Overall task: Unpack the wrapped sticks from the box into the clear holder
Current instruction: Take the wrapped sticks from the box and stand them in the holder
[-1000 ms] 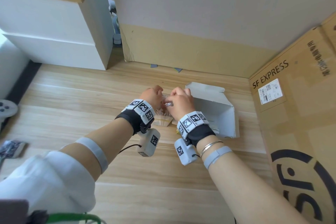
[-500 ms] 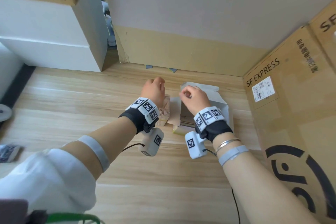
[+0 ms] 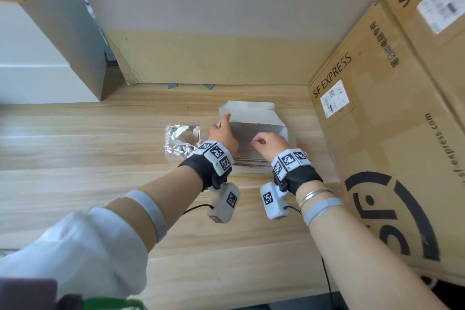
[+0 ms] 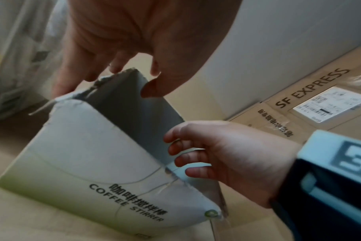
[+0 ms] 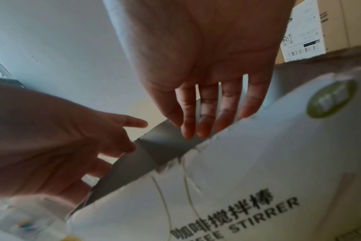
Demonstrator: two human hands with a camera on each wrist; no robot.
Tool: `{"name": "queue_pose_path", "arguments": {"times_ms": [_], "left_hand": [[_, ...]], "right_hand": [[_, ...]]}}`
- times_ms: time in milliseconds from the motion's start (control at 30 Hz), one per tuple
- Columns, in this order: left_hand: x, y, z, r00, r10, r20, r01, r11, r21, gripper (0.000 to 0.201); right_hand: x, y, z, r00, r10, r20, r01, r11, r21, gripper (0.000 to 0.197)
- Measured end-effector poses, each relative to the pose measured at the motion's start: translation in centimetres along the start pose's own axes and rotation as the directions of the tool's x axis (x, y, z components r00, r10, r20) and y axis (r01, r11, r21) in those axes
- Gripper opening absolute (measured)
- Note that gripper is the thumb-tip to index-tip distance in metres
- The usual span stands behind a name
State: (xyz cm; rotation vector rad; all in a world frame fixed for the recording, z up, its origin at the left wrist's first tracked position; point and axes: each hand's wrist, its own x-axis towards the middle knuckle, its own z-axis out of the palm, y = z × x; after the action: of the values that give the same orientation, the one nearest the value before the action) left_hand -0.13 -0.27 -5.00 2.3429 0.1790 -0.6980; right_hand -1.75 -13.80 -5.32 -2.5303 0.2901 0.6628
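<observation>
A white box (image 3: 247, 111) printed COFFEE STIRRER (image 4: 82, 146) lies on the wooden table, its open top facing me. My left hand (image 3: 222, 133) holds the box's left corner flap, thumb in front and fingers behind (image 4: 122, 48). My right hand (image 3: 264, 142) reaches into the opening with loosely bent fingers (image 5: 196, 128) and shows nothing in them. The clear holder (image 3: 181, 141), with crinkly wrapped sticks in it, stands just left of the box and beside my left wrist. The sticks inside the box are hidden.
Large SF EXPRESS cartons (image 3: 377, 133) wall off the right side close to the box. A cardboard sheet (image 3: 214, 58) leans on the back wall. A white cabinet (image 3: 37, 70) stands at the back left. Bare wooden table (image 3: 88, 158) stretches left and toward me.
Both hands were together over the holder. The right hand moved to the box first, then the left left the holder and took the box's left corner. The holder now shows uncovered.
</observation>
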Motion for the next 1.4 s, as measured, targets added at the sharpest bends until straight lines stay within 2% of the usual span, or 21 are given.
{"name": "queue_pose_path", "arguments": {"times_ms": [167,300,500,600,733,900,1000,1233,1400], "left_hand": [[0.6,-0.4,0.6,0.999,-0.036,0.032,0.033,0.994,0.105,0.082],[0.4,-0.5,0.0,0.997,-0.063,0.034,0.062,0.998,0.016,0.085],[0.0,-0.7,0.1,0.996,0.056,-0.073,-0.070,0.978,-0.198,0.073],[-0.2,-1.1,0.2,0.989,0.108,-0.098,-0.127,0.969,-0.214,0.063],[-0.1,-1.6,0.6,0.990,0.120,-0.069,-0.131,0.970,-0.205,0.062],[0.4,-1.8,0.9,0.993,0.106,-0.054,-0.115,0.974,-0.194,0.065],[0.5,-1.8,1.1,0.992,0.104,-0.067,-0.115,0.976,-0.184,0.064],[0.7,-1.9,1.4,0.991,0.106,-0.078,-0.119,0.976,-0.181,0.063],[0.7,-1.9,1.4,0.991,0.111,-0.075,-0.123,0.976,-0.179,0.063]], "right_hand": [[0.4,0.6,0.2,1.000,-0.011,-0.006,0.011,1.000,0.014,0.022],[0.8,0.8,0.6,1.000,-0.017,0.004,0.017,1.000,0.017,0.025],[1.4,0.8,1.6,1.000,0.016,0.027,-0.013,0.995,-0.099,0.043],[1.6,0.6,2.6,0.998,0.055,0.004,-0.053,0.974,-0.219,0.043],[2.1,0.4,3.6,1.000,0.018,0.004,-0.016,0.967,-0.256,0.046],[2.8,0.1,4.7,0.990,0.057,0.128,-0.005,0.927,-0.375,0.044],[3.2,0.0,4.9,0.985,0.069,0.157,0.005,0.904,-0.428,0.041],[3.6,-0.4,5.0,0.981,0.096,0.169,-0.007,0.887,-0.461,0.032],[3.3,-0.8,4.4,0.952,0.173,0.254,-0.036,0.884,-0.467,0.038]]}}
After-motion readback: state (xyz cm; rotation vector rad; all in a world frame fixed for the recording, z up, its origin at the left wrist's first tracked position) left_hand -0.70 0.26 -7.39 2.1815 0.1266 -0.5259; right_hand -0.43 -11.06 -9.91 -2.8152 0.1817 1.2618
